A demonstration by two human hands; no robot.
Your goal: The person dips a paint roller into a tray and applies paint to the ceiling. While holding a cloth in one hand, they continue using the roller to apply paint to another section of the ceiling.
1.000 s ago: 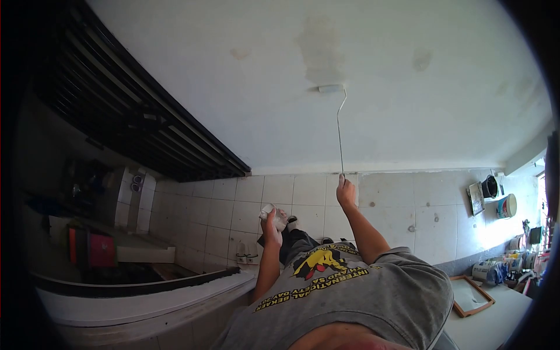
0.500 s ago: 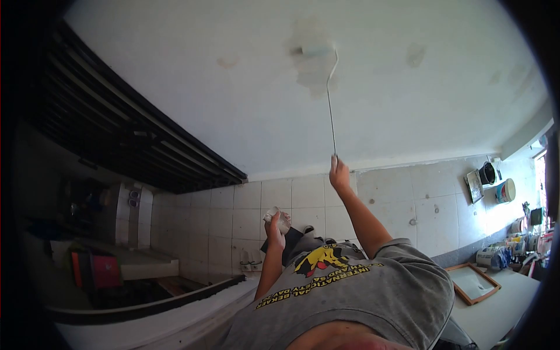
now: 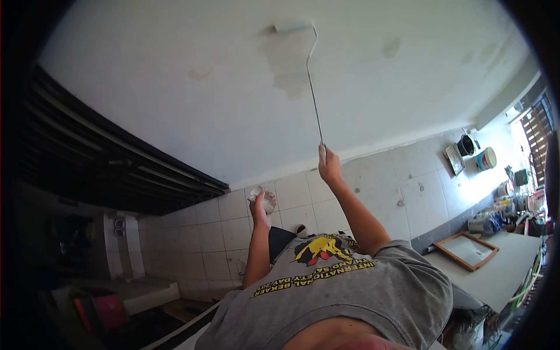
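Note:
My right hand (image 3: 329,165) is closed around the handle end of a paint roller (image 3: 312,87) with a long, thin metal rod. The pale roller head lies against the white wall (image 3: 192,116), at the top of a grey, patchy area (image 3: 286,73). Lower and to the left, my left hand (image 3: 260,211) grips a small whitish, paint-smeared container (image 3: 263,198) in front of my body. What is inside that container I cannot make out.
A black metal grille (image 3: 128,151) runs along the left. Grey-white tiles (image 3: 233,224) cover the floor. On the right are a black bucket (image 3: 465,145), a white-and-blue bucket (image 3: 486,158), and a wooden frame (image 3: 466,251) on a pale tabletop (image 3: 510,262).
The roller head has moved up the wall to the top of the grey patch, with my right hand still on its handle. The whole view has shifted and turned a little.

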